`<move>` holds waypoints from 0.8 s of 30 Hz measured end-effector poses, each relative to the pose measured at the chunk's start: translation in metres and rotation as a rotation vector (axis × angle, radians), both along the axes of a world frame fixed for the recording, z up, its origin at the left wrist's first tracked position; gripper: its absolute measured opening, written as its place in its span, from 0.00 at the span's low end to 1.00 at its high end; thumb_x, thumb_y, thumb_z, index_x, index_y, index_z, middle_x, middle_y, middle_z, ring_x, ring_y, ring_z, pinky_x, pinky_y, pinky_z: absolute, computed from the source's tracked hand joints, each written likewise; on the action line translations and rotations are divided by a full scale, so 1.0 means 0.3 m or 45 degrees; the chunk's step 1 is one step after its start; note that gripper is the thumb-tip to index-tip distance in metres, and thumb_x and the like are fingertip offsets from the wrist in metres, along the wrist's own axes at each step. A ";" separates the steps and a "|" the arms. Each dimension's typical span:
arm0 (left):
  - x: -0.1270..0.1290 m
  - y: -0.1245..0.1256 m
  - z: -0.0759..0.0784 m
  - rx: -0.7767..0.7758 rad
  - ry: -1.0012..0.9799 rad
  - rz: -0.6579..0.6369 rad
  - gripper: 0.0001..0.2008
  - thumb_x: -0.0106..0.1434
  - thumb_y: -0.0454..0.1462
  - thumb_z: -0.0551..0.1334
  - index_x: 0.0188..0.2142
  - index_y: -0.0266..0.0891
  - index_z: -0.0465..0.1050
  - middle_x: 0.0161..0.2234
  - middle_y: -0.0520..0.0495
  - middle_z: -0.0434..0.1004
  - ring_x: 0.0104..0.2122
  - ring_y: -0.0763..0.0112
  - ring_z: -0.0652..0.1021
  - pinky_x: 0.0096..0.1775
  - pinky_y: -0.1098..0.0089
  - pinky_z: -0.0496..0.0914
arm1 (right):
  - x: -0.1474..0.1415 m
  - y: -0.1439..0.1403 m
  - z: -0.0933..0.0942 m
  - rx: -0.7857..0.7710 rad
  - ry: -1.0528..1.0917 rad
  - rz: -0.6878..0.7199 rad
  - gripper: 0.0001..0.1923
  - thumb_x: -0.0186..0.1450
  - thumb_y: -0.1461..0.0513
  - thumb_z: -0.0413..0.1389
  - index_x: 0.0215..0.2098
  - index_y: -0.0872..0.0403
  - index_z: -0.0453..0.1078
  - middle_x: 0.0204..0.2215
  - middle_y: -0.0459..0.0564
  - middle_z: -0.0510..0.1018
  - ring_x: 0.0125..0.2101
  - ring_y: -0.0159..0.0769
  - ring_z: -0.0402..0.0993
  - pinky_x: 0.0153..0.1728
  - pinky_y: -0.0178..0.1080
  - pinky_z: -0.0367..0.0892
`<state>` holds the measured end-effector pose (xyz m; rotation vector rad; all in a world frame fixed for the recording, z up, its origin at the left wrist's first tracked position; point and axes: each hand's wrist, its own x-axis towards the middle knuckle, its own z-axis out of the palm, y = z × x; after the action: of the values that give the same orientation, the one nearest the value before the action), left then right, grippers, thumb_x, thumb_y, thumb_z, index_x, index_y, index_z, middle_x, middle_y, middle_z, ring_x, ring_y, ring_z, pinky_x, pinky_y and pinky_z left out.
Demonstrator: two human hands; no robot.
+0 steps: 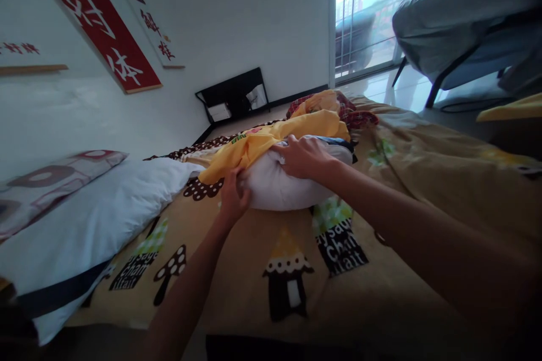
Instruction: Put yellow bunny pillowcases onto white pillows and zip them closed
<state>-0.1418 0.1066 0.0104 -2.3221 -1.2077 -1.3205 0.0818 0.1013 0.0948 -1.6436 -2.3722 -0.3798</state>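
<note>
A plump white pillow [283,189] lies on the bed in front of me. Over its far side spreads a yellow cloth [248,149] with a small printed pattern, which looks like a pillowcase. My left hand [234,196] is closed at the pillow's left end, its fingers on the edge of the yellow cloth. On the pillow's top, my right hand [305,158] is closed with the fingertips at the cloth's near edge. Part of the pillow's far side is hidden under the cloth and my right hand.
A tan patterned bedspread [228,287] covers the bed. Another white pillow [97,220] and a patterned pillow [63,183] lie at left. Red plaid fabric [355,113] is bunched at the far side. A black shelf [232,96] stands by the wall, and a grey chair [461,28] at right.
</note>
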 end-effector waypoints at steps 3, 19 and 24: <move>-0.059 0.004 -0.039 -0.076 0.016 0.117 0.27 0.48 0.32 0.57 0.50 0.36 0.62 0.46 0.37 0.70 0.48 0.54 0.71 0.50 0.53 0.64 | 0.013 -0.008 0.003 0.017 0.026 -0.005 0.23 0.66 0.55 0.48 0.58 0.47 0.64 0.45 0.61 0.72 0.40 0.48 0.73 0.39 0.46 0.64; 0.011 0.131 -0.015 -0.287 -0.439 0.124 0.04 0.47 0.33 0.57 0.26 0.37 0.67 0.25 0.52 0.69 0.28 0.70 0.69 0.35 0.70 0.64 | 0.078 -0.009 -0.041 -0.049 0.073 0.034 0.30 0.67 0.47 0.45 0.66 0.41 0.52 0.57 0.62 0.66 0.46 0.55 0.72 0.42 0.51 0.66; 0.150 0.190 0.018 -0.076 -0.797 0.313 0.01 0.52 0.34 0.55 0.26 0.38 0.63 0.24 0.53 0.66 0.27 0.72 0.66 0.33 0.72 0.62 | 0.055 -0.038 -0.089 -0.061 0.146 0.016 0.32 0.68 0.48 0.43 0.68 0.45 0.46 0.53 0.64 0.70 0.44 0.55 0.74 0.42 0.50 0.66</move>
<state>-0.0967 0.1635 0.0157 -1.7527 -1.6508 -2.0048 0.0984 0.0898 0.0679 -1.6240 -2.3231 -0.2211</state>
